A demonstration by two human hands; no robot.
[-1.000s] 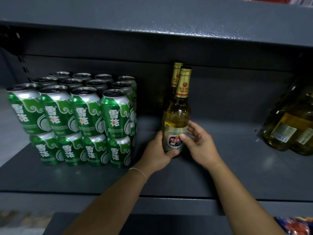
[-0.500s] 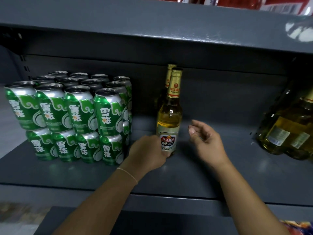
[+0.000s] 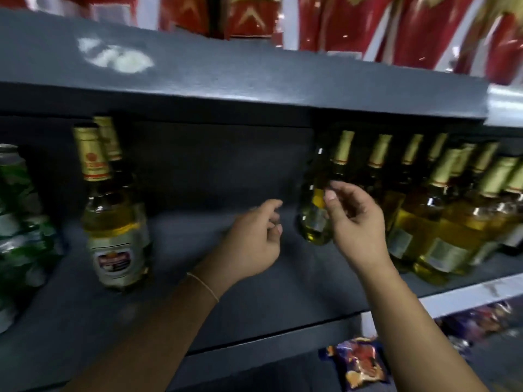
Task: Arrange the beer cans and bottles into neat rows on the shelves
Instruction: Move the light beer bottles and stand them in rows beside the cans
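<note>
Presently the nearest bottle (image 3: 315, 216) of the right-hand group (image 3: 441, 222) stands on the shelf (image 3: 254, 301), long axis upright but leaning left, neck up toward the shelf above. The right hand (image 3: 359, 222) is in front of it, fingers loosely curled, holding nothing; contact cannot be told through the blur. The left hand (image 3: 252, 244) hovers mid-shelf, fingers relaxed, empty. Two bottles (image 3: 113, 216) stand upright at left, one behind the other, beside the cans (image 3: 19, 227). Risk: a hasty pull at the neck could tip the bottle or knock its close-packed neighbours. Snack packets (image 3: 359, 366) lie below.
</note>
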